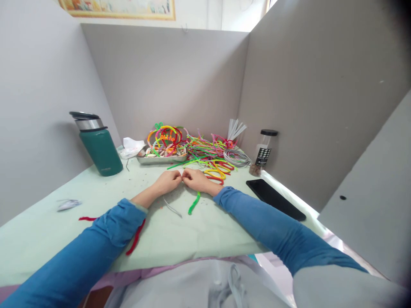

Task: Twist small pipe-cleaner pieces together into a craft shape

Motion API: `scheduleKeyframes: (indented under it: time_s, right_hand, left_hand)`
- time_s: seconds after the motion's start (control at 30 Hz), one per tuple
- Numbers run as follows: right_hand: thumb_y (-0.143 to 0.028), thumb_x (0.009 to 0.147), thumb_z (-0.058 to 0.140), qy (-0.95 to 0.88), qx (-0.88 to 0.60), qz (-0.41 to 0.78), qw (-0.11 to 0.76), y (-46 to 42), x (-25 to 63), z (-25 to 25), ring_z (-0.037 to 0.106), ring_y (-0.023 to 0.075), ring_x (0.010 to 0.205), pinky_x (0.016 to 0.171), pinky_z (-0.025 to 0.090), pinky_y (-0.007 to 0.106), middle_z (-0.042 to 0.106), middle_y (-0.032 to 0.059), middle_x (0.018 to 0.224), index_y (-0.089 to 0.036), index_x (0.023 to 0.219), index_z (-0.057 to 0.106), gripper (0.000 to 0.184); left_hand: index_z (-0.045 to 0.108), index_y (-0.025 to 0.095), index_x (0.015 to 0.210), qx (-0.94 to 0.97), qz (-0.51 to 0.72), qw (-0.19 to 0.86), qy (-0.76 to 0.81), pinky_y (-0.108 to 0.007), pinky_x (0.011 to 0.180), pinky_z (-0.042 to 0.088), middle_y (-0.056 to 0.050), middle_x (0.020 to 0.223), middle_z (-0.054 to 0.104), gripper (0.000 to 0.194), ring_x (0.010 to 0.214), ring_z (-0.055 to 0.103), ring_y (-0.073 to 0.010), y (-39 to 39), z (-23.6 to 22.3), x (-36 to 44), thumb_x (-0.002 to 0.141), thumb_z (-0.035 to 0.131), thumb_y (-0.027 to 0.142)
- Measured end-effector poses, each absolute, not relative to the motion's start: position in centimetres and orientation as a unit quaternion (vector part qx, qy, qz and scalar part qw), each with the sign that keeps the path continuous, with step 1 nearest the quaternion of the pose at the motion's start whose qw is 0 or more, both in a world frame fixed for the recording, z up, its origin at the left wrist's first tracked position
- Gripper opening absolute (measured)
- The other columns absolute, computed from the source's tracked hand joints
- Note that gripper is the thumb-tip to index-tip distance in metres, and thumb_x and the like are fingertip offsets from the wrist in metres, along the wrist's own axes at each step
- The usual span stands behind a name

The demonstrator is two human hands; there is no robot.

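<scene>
My left hand and my right hand meet over the middle of the table, fingertips pinched and nearly touching. Whatever lies between the fingers is too small or hidden to make out. Just below my right hand, a short green pipe cleaner shows on the cloth; whether it is held I cannot tell. A thin grey wire lies below my left hand. Red pipe cleaner pokes out from under my left sleeve. Bent red and yellow pipe cleaners lie beyond my right wrist.
A metal tray with colourful pipe-cleaner rings stands at the back, beside a heap of pipe cleaners and a wire coil. A green bottle stands left; a clear bottle and black phone are right. Partitions enclose the table.
</scene>
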State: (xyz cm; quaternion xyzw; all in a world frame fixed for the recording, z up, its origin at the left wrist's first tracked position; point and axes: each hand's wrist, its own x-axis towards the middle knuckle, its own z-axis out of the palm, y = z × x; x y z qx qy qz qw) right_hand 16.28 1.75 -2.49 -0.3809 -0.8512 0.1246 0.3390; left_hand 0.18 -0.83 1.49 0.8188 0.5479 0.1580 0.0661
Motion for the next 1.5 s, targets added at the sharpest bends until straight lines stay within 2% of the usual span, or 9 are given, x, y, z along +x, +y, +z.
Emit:
scheduleKeyframes:
  time_s: [0.47, 1.5]
  right_hand:
    - [-0.024, 0.08, 0.05, -0.854, -0.383, 0.118, 0.33, 1.86, 16.3, -2.52, 0.05, 0.0129, 0.067, 0.063, 0.034, 0.023, 0.061, 0.0011, 0.076, -0.017, 0.083, 0.057, 0.01]
    - [-0.023, 0.08, 0.05, -0.858, -0.378, 0.118, 0.329, 2.07, 16.25, -2.6, 0.051, 0.0131, 0.068, 0.063, 0.035, 0.023, 0.061, 0.0013, 0.076, -0.017, 0.082, 0.056, 0.009]
  left_hand:
    - [0.063, 0.017, 0.081, 0.831, 0.149, 0.052, 0.533, -0.026, 0.065, 0.039, -0.005, 0.071, 0.068, 0.027, 0.069, 0.06, -0.0178, -0.68, 1.17, 0.01, 0.083, 0.037, 0.025]
    - [0.06, 0.017, 0.079, 0.832, 0.142, 0.053, 0.534, -0.025, 0.061, 0.037, -0.004, 0.071, 0.066, 0.025, 0.066, 0.058, -0.0168, -0.72, 1.25, 0.05, 0.083, 0.037, 0.024]
